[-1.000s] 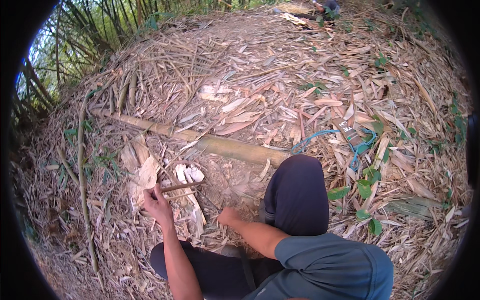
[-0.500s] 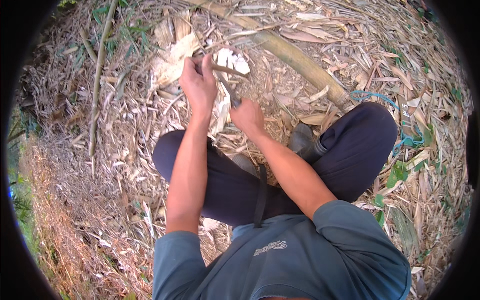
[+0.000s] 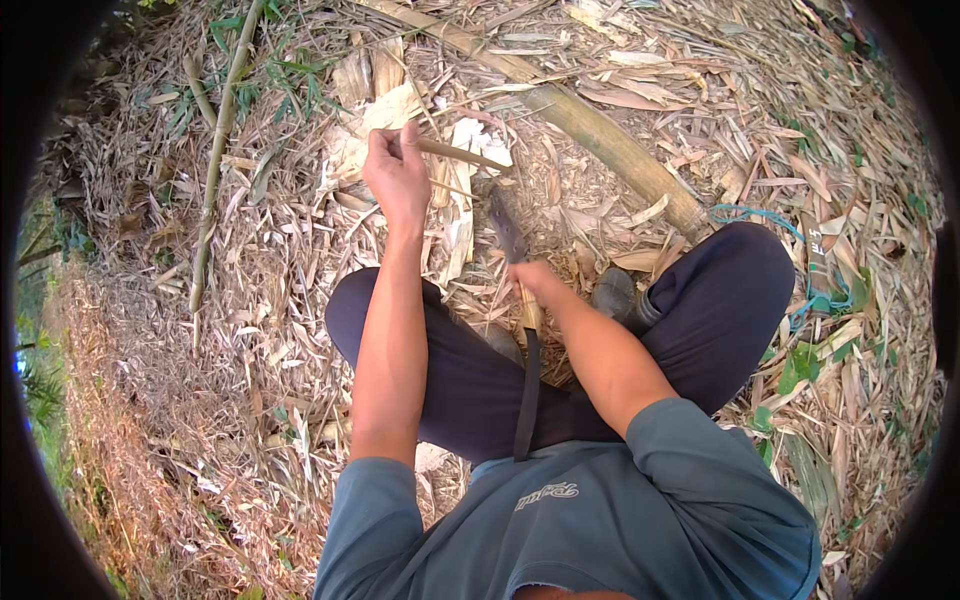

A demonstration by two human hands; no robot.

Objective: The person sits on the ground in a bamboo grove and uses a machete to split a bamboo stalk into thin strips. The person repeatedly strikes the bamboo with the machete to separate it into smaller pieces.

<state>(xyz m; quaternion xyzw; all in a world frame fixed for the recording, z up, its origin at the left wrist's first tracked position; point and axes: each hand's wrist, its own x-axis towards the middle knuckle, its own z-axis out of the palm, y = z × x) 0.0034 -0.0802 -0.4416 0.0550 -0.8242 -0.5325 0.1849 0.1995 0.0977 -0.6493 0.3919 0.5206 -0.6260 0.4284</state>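
My left hand (image 3: 398,185) is closed around a short brown stick (image 3: 465,153), whose far end points to the right. A thin pale sliver (image 3: 452,187) reaches out just below that stick; whether the hand holds it too, I cannot tell. In my right hand (image 3: 538,284) is a machete, gripped by its light wooden handle (image 3: 531,312). Its dark blade (image 3: 506,228) points away from me, up and to the left, apart from the stick. Pale, papery pieces (image 3: 398,105) lie on the ground beyond my left hand.
A thick bamboo pole (image 3: 610,145) lies slantwise on the far right side. A thinner pole (image 3: 221,140) lies at the left. Blue cord (image 3: 765,216) loops near a dark, flat sheath-like object (image 3: 817,262) beyond my right knee. Dry leaves and shavings cover the ground.
My right hand has drawn the machete back toward me and to the right, away from the stick. The left hand still holds the stick in about the same place.
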